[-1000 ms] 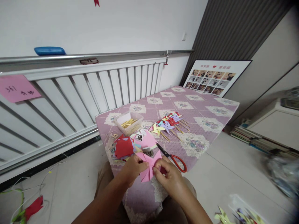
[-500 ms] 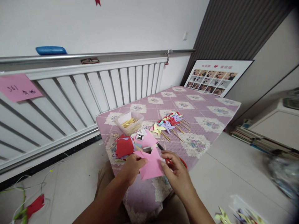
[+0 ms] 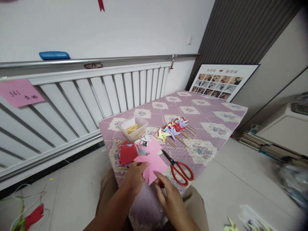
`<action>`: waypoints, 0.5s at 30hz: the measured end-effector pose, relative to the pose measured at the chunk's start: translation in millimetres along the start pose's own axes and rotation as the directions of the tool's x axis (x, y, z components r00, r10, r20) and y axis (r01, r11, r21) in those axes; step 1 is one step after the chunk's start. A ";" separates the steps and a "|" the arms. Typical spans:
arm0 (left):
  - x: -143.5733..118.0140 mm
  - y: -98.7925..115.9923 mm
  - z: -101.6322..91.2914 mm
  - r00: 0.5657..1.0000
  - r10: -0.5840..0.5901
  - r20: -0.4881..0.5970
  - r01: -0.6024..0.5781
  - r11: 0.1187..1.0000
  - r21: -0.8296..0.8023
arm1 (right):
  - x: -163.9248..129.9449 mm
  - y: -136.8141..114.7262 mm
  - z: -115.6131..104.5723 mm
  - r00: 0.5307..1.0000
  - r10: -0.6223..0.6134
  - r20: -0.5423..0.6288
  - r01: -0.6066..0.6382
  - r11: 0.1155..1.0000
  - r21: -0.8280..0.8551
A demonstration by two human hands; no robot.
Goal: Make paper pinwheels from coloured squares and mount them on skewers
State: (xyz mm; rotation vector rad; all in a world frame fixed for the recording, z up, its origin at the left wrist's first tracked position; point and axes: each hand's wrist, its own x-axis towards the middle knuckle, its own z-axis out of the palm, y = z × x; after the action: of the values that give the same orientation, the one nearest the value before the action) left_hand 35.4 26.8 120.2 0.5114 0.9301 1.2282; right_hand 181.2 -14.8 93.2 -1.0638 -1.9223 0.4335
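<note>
My left hand (image 3: pixel 136 178) pinches a square pink paper sheet (image 3: pixel 157 165) with slits cut in from its corners. At the lower right edge of this sheet is my right hand (image 3: pixel 170 199), its fingertips close against the paper with thumb and forefinger apart. Scissors (image 3: pixel 174 163) with red handles lie on the table just right of the sheet. Behind it rests another pink sheet (image 3: pixel 154 146). A pile of red paper pieces (image 3: pixel 128 152) sits to the left.
Finished paper pinwheels (image 3: pixel 173 131) on sticks lie on the flowered tablecloth (image 3: pixel 166 109). A clear plastic box (image 3: pixel 144 126) holds thin yellow sticks, with a small round container (image 3: pixel 117 140) near it. A white radiator (image 3: pixel 130 89) runs along the wall. More pinwheels (image 3: pixel 231 224) are low at right.
My right hand has moved down and left, away from the scissors, to the sheet's lower edge. The pink sheet has turned slightly in my left hand.
</note>
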 end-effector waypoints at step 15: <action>-17.5 0.1 14.9 0.994 0.061 -0.089 -0.048 0.989 0.139 | 18.6 -12.3 -7.8 0.984 0.165 -0.073 -0.151 0.975 0.161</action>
State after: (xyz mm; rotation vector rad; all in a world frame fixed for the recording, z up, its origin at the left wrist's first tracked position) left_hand 46.7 12.4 134.1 0.5960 1.0911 1.2514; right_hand 176.6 -7.6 115.3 -1.1184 -1.7054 0.6067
